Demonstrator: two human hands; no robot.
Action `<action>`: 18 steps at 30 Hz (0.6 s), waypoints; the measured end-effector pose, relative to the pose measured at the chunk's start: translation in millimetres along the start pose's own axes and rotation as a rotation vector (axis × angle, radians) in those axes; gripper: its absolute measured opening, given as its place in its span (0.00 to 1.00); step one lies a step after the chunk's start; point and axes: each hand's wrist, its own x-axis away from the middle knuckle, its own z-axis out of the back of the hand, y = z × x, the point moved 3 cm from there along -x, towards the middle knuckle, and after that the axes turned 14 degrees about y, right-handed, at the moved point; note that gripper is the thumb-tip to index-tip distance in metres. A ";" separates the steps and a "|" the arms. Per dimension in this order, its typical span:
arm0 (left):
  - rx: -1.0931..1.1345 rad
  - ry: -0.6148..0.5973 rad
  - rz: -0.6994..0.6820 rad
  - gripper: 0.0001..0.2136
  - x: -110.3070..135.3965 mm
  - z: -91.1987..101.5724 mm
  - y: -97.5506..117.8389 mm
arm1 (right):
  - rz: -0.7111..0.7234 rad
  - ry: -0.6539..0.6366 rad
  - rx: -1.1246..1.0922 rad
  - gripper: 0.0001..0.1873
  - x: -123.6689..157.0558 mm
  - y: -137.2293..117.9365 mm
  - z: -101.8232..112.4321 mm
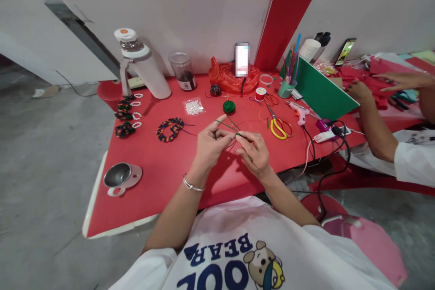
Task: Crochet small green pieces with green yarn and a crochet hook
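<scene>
Head view: the left hand (211,145) is pinching a thin green cord (226,125) between thumb and forefinger, with the remaining fingers curling loosely. The right hand (254,153) is gripping the same cord just beside it, the fingertips nearly touching. Both hands are hovering above the red table (152,176). The cord is running toward a green spool (229,107), which is lying between a bead bag (194,107) and yellow scissors (277,128).
</scene>
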 end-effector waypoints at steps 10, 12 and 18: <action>0.102 -0.225 0.216 0.42 -4.8 11.1 3.5 | 0.131 0.035 -0.055 0.19 6.7 14.0 5.9; 0.111 -0.251 0.243 0.43 -5.1 13.5 3.2 | 0.146 0.017 -0.077 0.17 4.1 15.8 7.0; 0.063 -0.232 0.217 0.46 -7.6 19.4 10.2 | 0.116 -0.113 -0.182 0.15 -10.6 16.1 14.8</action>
